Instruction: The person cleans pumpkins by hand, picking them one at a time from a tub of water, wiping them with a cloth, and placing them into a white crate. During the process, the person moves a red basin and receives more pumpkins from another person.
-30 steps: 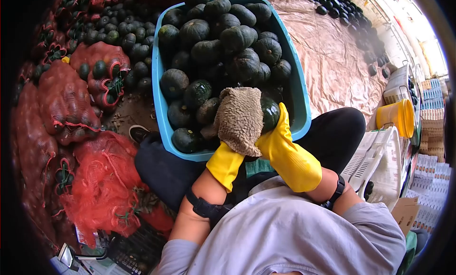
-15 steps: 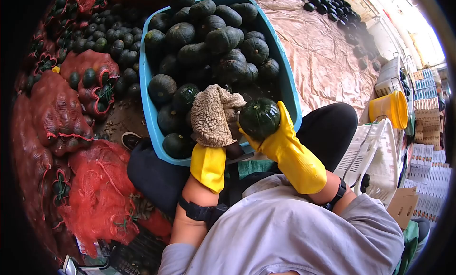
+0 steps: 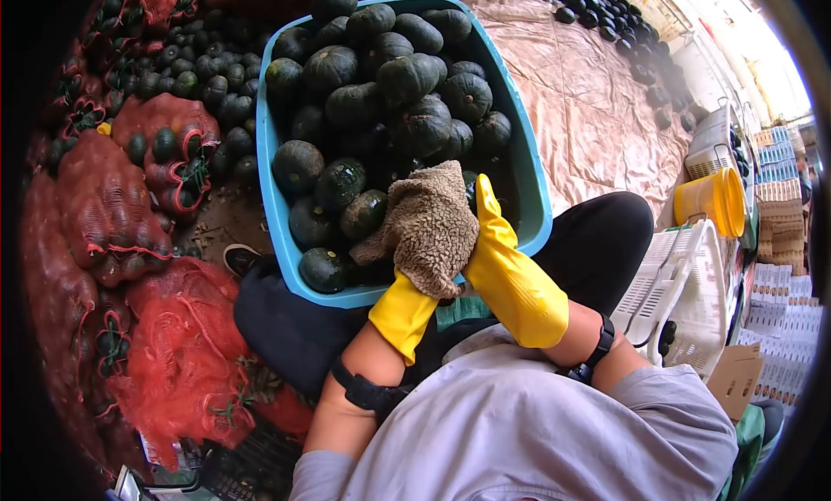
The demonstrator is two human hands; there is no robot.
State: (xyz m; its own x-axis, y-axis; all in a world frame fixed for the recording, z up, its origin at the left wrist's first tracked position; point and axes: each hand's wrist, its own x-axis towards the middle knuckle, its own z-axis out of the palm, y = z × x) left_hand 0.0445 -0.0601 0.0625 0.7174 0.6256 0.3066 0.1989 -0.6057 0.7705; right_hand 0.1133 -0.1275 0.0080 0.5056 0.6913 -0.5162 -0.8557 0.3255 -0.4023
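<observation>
Both my hands wear yellow rubber gloves. My left hand [image 3: 407, 306] is wrapped in a tan fuzzy cloth [image 3: 428, 224], pressed over a dark green pumpkin that it almost wholly hides. My right hand [image 3: 498, 250] grips that pumpkin from the right side, thumb pointing up. Both hands hover over the near edge of a blue tub [image 3: 537, 185] heaped with several dark green pumpkins [image 3: 407, 77].
Red mesh sacks [image 3: 108, 202] of pumpkins and loose pumpkins lie on the left. A tan tarp [image 3: 597, 85] spreads to the right with more pumpkins at its far end. A yellow bucket [image 3: 714, 202] and white plastic crates [image 3: 684, 284] stand at my right.
Half a second ago the cloth was off to the left and the pumpkin showed in my right hand. The cloth now covers the pumpkin again.
</observation>
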